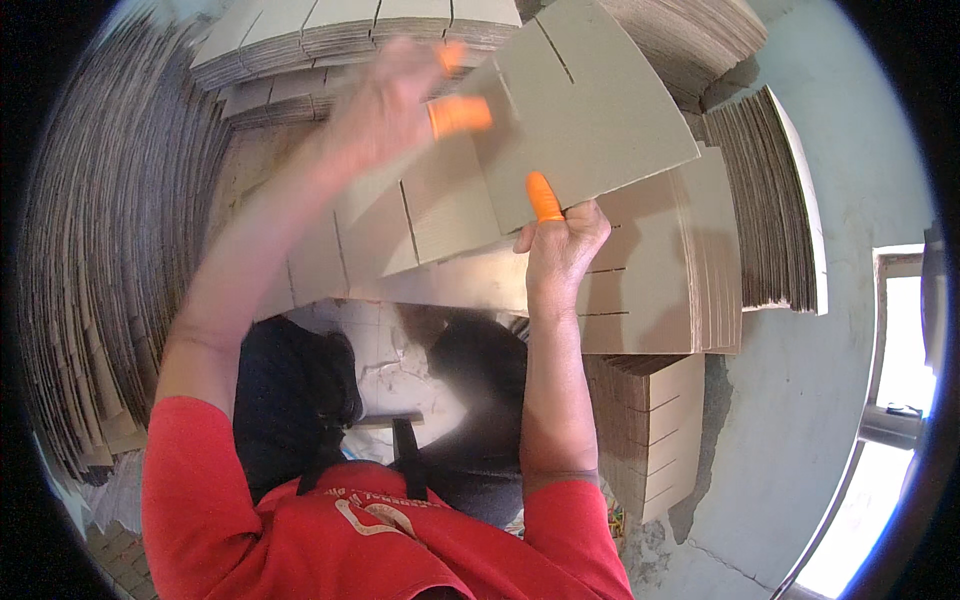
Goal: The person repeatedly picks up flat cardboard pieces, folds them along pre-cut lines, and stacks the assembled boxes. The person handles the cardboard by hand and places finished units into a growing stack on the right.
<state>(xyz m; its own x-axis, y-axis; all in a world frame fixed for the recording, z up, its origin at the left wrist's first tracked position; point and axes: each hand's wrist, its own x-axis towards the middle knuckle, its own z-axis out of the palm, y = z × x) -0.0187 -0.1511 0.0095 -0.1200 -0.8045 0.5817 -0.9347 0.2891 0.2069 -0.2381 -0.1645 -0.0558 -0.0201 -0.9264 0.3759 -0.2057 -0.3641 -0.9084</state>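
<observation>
My right hand point(567, 245) grips the near edge of a flat, slotted cardboard sheet point(605, 110), its thumb in an orange finger cover on top and the other fingers folded beneath. The sheet is tilted, its far end reaching toward the stacks at the back. Smeared by motion, my left hand point(400, 95) is at the left side of this sheet, with orange covers on two digits; whether it touches the sheet I cannot tell. Below and to the left lies more slotted cardboard point(375, 230), partly hidden by my left forearm and the sheet.
Tall stacked cardboard point(120, 230) fills the left side. Slotted stacks point(350, 25) stand at the back, others point(650, 270) at the right, and a bundle point(765, 200) leans by the pale wall point(800, 400). A lower stack point(650, 430) sits near my right arm.
</observation>
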